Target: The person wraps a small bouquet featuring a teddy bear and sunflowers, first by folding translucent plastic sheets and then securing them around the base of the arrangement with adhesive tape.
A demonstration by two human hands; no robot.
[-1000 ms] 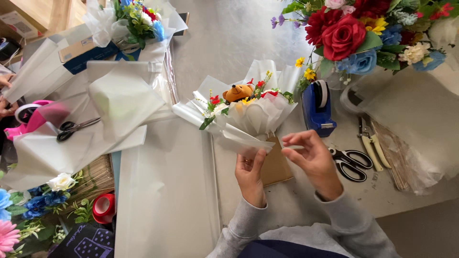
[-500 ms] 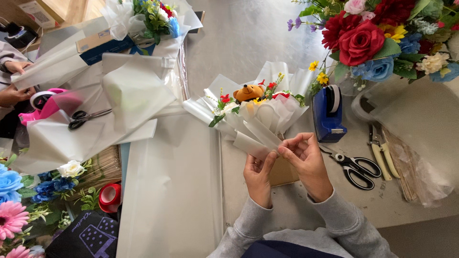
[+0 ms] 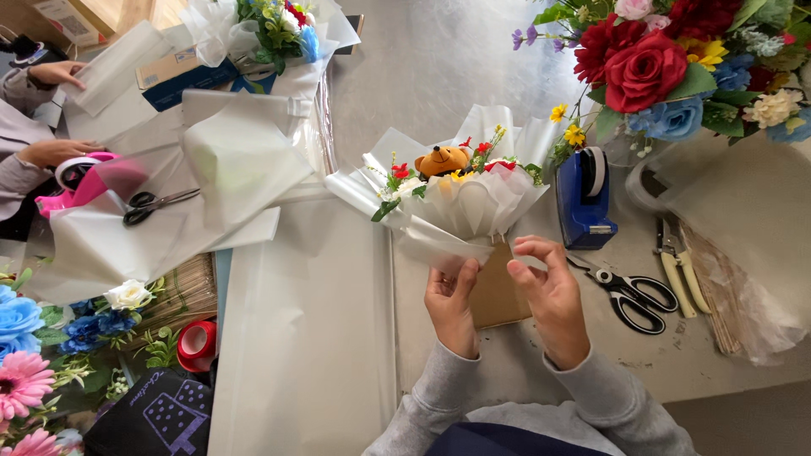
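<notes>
- Nearest to us, our left hand point(image 3: 450, 306) grips the gathered lower end of the small bouquet point(image 3: 452, 198); its fingers are curled shut around the white wrap, thumb pressed on the paper.
- Our right hand point(image 3: 553, 295) sits just beside it, fingers loosely bent and a little apart, the thumb and forefinger close together near the wrap's edge (we cannot tell whether they pinch anything).
- Under both sets of fingers lies a flat brown cardboard piece point(image 3: 498, 295) on the grey table point(image 3: 338, 338).
- Just beyond our fingertips the bouquet fans out: ruffled white paper around a small orange plush bear point(image 3: 443, 159) with red and yellow blossoms.
- To the right of our right fingers lie black-handled scissors point(image 3: 629, 291), and past them cream-handled pruners point(image 3: 676, 270).
- Above those stands a blue tape dispenser point(image 3: 583, 198), near the bouquet's right rim.
- To the left of our left fingers, a red tape roll point(image 3: 196, 342) and a dark bag with a pale printed pattern point(image 3: 156, 414) sit low by blue and pink artificial flowers point(image 3: 25, 338).
- Farther left, loose translucent wrap sheets point(image 3: 228, 160) cover the table, a second pair of scissors point(image 3: 156, 204) on them, and another person's hands point(image 3: 55, 152) rest by a pink dispenser point(image 3: 89, 181).
- Farthest off: a flat blue-and-tan box point(image 3: 182, 80) under a second wrapped bouquet point(image 3: 274, 29), and a large arrangement of red roses point(image 3: 650, 67) at upper right.
</notes>
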